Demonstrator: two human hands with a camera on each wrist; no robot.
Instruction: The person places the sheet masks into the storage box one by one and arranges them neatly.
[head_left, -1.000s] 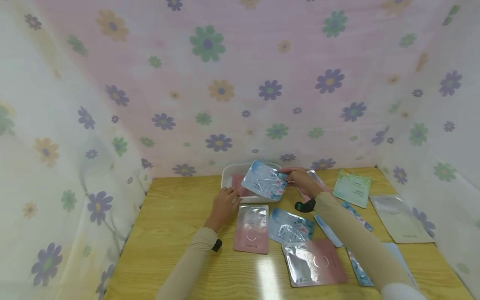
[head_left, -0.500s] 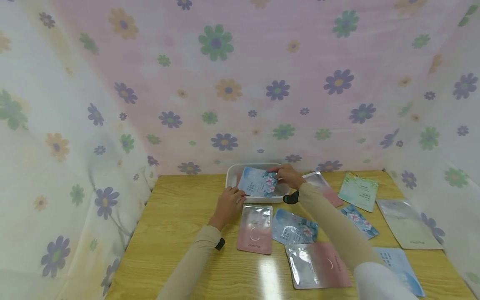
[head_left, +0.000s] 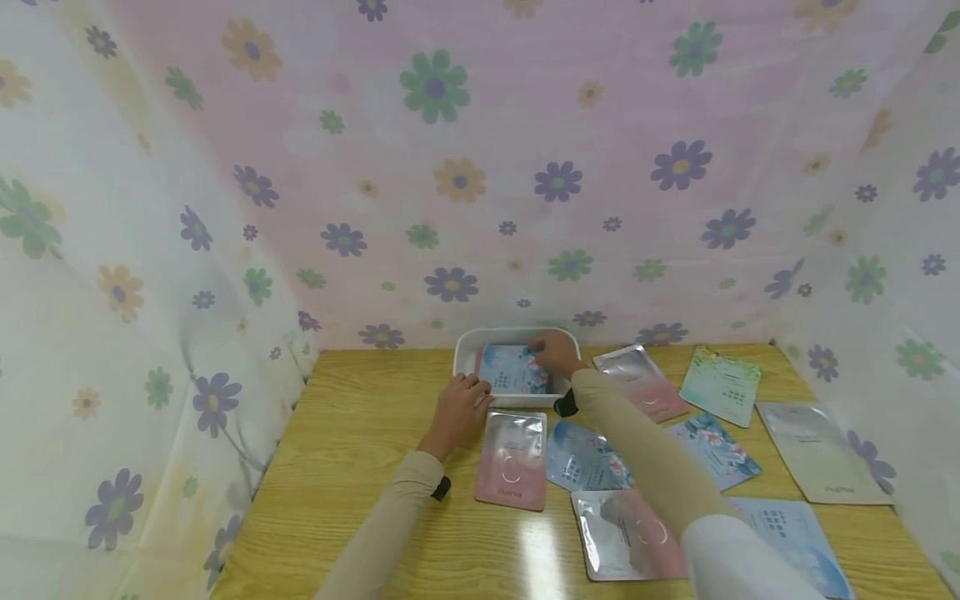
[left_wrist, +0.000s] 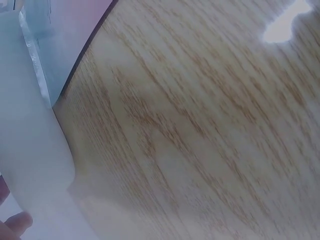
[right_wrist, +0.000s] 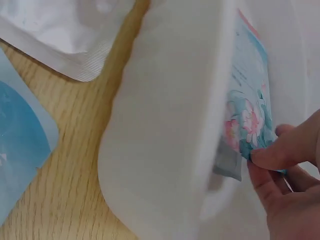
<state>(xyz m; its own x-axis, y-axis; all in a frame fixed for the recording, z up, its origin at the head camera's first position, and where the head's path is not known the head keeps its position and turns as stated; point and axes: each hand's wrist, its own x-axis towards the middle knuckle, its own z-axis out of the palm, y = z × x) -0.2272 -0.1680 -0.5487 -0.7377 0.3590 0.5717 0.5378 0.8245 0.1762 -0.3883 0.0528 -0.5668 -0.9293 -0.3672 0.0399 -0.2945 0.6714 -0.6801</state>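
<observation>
A white plastic bin [head_left: 517, 401] stands at the back of the table. My right hand [head_left: 557, 354] reaches inside it and pinches the corner of a blue floral face mask sachet [head_left: 504, 369]. In the right wrist view, thumb and fingers meet on that sachet's printed corner [right_wrist: 247, 120], and a silvery corner of another sachet [right_wrist: 228, 162] shows beneath. My left hand [head_left: 456, 408] holds the bin's front left corner. The left wrist view catches only fingertips [left_wrist: 19, 223] against the bin's wall [left_wrist: 30, 145].
A pink sachet [head_left: 512, 460] lies just before the bin, beside a blue one [head_left: 581, 458]. Another pink sachet [head_left: 618, 533] is nearer the front edge. To the right lie a green sachet [head_left: 722, 387], a pale silver one [head_left: 821, 454] and several more. Patterned cloth [head_left: 480, 208] encloses the table.
My right hand has lowered the blue floral sachet into the bin, where it now lies flatter. My left hand keeps its place at the bin's corner. The head view has shifted slightly.
</observation>
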